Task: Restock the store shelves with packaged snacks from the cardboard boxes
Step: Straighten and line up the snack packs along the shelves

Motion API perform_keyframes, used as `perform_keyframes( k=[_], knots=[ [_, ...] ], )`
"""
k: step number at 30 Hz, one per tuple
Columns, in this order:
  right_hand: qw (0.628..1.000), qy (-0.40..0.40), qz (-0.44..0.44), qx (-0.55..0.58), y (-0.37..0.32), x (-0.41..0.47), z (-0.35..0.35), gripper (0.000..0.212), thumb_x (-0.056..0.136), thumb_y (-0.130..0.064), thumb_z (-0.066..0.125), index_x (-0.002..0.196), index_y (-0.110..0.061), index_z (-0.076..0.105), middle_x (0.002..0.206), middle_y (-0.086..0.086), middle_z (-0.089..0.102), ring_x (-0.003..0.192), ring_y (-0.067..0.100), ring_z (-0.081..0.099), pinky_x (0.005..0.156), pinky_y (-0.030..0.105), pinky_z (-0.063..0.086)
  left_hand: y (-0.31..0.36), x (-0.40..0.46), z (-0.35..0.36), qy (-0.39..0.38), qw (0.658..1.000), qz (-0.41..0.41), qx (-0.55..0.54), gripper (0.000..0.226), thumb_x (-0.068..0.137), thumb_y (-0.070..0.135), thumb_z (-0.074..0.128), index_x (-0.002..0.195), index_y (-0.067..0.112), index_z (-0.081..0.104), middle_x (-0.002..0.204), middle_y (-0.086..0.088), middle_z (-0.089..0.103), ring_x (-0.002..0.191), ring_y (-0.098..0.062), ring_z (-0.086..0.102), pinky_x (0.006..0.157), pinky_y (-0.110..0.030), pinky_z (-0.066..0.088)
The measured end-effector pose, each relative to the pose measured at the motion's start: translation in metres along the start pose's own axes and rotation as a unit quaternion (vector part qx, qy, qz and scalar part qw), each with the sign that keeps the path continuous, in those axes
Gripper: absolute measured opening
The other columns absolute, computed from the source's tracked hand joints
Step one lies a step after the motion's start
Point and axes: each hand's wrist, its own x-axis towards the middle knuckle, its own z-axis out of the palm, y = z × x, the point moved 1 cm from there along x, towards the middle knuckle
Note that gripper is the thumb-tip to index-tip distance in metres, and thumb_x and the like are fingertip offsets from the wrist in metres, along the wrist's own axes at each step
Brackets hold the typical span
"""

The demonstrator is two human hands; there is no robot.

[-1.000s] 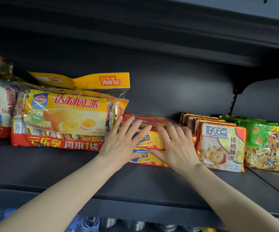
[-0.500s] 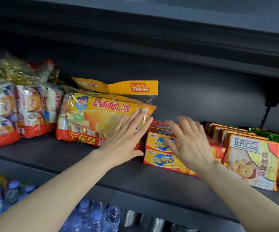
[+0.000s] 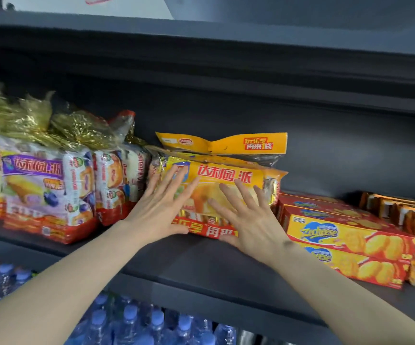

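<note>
**Squaring up the yellow cake bag**

Push evenly with both palms so the yellow cake bag (image 3: pixel 229 185) slides back straight, without crushing it against the biscuit boxes (image 3: pixel 345 235) beside it. The bag sits mid-shelf (image 3: pixel 201 260). Left hand (image 3: pixel 159 210) and right hand (image 3: pixel 246 217) lie flat on its front, fingers spread, gripping nothing, arms reaching up.

"达利园·派" is printed in red on the yellow snack bag (image 3: pixel 229 180) and in white on a purple band of the blueberry snack bag (image 3: pixel 45 185). "再来1袋" is read on the yellow header flap (image 3: pixel 226 145). "Zecheese" is written on the stacked biscuit boxes (image 3: pixel 345 235).
</note>
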Motion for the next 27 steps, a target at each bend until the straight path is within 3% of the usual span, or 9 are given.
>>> perform_keyframes(
  k=[6,11,17,19,21,22,24,26,27],
  knots=[
    [0.995,-0.047,0.069,-0.048,0.001,0.007,0.034,0.099,0.081,-0.07,0.064,0.16,-0.033,0.016,0.168,0.01,0.012,0.152,0.043,0.011,0.105,0.077,0.028,-0.014,0.03,0.032,0.025,0.998,0.047,0.036,0.121,0.08,0.074,0.058,0.148,0.034,-0.034,0.154,-0.01,-0.043,0.143,-0.033,-0.037,0.115,-0.067,-0.008],
    [0.994,-0.038,0.083,-0.066,0.004,0.019,0.058,0.103,0.081,-0.069,0.064,0.161,-0.031,0.012,0.168,0.011,0.01,0.152,0.043,0.011,0.106,0.077,0.025,-0.026,0.049,0.063,0.047,0.995,0.051,0.07,0.129,0.068,0.082,0.06,0.156,0.027,-0.016,0.163,-0.017,-0.021,0.15,-0.04,-0.015,0.113,-0.073,0.007],
    [0.993,-0.039,0.075,-0.077,0.01,0.03,0.078,0.108,0.08,-0.073,0.061,0.161,-0.027,0.008,0.168,0.013,0.006,0.152,0.044,0.006,0.109,0.078,0.013,-0.032,0.065,0.08,0.052,0.994,0.052,0.087,0.135,0.06,0.087,0.058,0.158,0.023,-0.01,0.164,-0.019,-0.011,0.151,-0.041,-0.004,0.111,-0.073,0.012],
    [0.991,-0.066,0.082,-0.077,0.01,0.031,0.08,0.106,0.082,-0.074,0.057,0.161,-0.027,0.005,0.168,0.013,0.003,0.152,0.044,0.002,0.11,0.078,0.011,-0.034,0.068,0.083,0.047,0.994,0.047,0.088,0.135,0.062,0.087,0.057,0.156,0.023,-0.016,0.164,-0.018,-0.016,0.151,-0.041,-0.008,0.112,-0.072,0.011],
    [0.993,-0.061,0.067,-0.075,0.009,0.033,0.07,0.095,0.086,-0.076,0.047,0.161,-0.027,0.015,0.167,0.013,0.014,0.151,0.044,0.013,0.109,0.076,0.02,-0.035,0.068,0.08,0.046,0.993,0.056,0.095,0.13,0.066,0.088,0.052,0.157,0.022,-0.015,0.163,-0.019,-0.016,0.151,-0.04,-0.009,0.112,-0.072,0.009],
    [0.996,-0.029,0.054,-0.064,0.011,0.036,0.059,0.083,0.09,-0.074,0.043,0.157,-0.026,0.029,0.161,0.012,0.031,0.146,0.041,0.029,0.105,0.073,0.03,-0.035,0.067,0.077,0.05,0.991,0.066,0.101,0.124,0.069,0.088,0.047,0.158,0.021,-0.007,0.164,-0.021,-0.011,0.151,-0.04,-0.006,0.113,-0.072,0.009],
    [0.995,0.078,0.057,-0.034,0.026,0.051,0.033,0.049,0.098,-0.056,0.048,0.134,-0.023,0.056,0.13,0.007,0.06,0.118,0.035,0.058,0.092,0.061,0.046,-0.034,0.063,0.067,0.072,0.989,0.085,0.097,0.11,0.074,0.088,0.036,0.158,0.018,0.017,0.164,-0.024,0.005,0.152,-0.04,0.001,0.113,-0.072,0.012],
    [0.979,0.156,0.132,-0.002,0.053,0.076,0.01,0.027,0.095,-0.033,0.065,0.117,-0.016,0.066,0.111,0.009,0.066,0.101,0.036,0.063,0.084,0.052,0.049,-0.029,0.062,0.057,0.1,0.988,0.092,0.071,0.105,0.077,0.087,0.035,0.157,0.02,0.025,0.164,-0.021,0.01,0.152,-0.04,0.0,0.114,-0.071,0.012],
    [0.974,0.134,0.183,0.018,0.067,0.088,0.0,0.027,0.094,-0.029,0.067,0.117,-0.016,0.067,0.113,0.009,0.066,0.104,0.037,0.062,0.087,0.051,0.047,-0.024,0.063,0.053,0.107,0.989,0.089,0.056,0.108,0.076,0.088,0.038,0.158,0.02,0.019,0.165,-0.02,0.006,0.152,-0.04,-0.003,0.114,-0.071,0.01]
  ],
)
